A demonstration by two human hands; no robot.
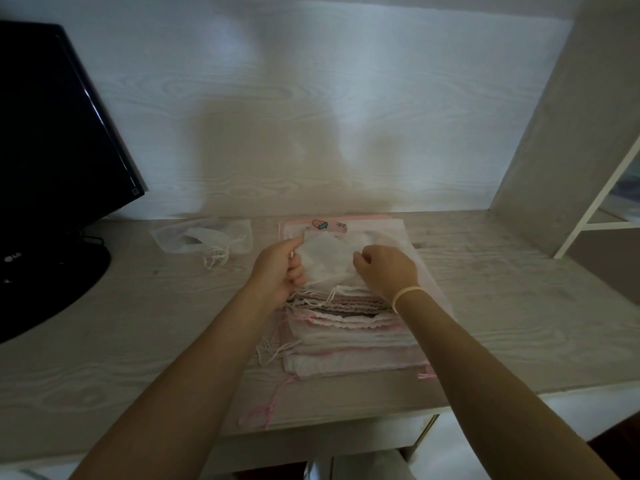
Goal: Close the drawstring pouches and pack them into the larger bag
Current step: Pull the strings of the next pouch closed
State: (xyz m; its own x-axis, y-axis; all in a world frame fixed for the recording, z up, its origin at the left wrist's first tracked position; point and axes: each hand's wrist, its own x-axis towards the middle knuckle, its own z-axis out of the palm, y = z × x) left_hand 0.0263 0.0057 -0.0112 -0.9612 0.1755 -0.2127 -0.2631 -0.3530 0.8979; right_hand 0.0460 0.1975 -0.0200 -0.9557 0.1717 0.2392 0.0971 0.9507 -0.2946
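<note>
Pouch [323, 258]: white, sheer mesh fabric, soft and crumpled, roughly square. Held just above the stack, between both hands. Its long axis runs left to right, from one grip to the other; its cords [334, 292] hang from the near edge, toward the person, so the mouth looks to face the near side.

Left hand [277, 268]: grip pinched together on the pouch's left edge, thumb on top, fingers curled beneath.

Right hand [384, 268]: fingers bunched on the pouch's right side, apparently closed on the fabric; the fingertips are hidden, so the exact hold cannot be told. A pale band [408, 295] circles the wrist.

Judgement: both hands are equally near; the cords lie just nearer than the grips, between the two wrists. Closing would call for one hand to hold the fabric while the other drops to the cords and pulls along the left-right line.

Stack [349, 330]: flat pouches, white and pale pink, with ruffled, gathered mouths toward the hands; loose white cords [273, 351] trail off its left edge, a pink cord [266, 410] runs toward the counter's near edge. Thin, limp cloth, likely to slide and snag.

Bag [346, 226]: pink, flat, with small printed figures, lying under and beyond the stack, far side from the person.

Second mesh pouch [204, 237]: lies apart on the left, cords spilled beside it.

Counter [121, 341]: pale wood-grain, matte.

Monitor [52, 150]: black, glossy, far left.
</note>
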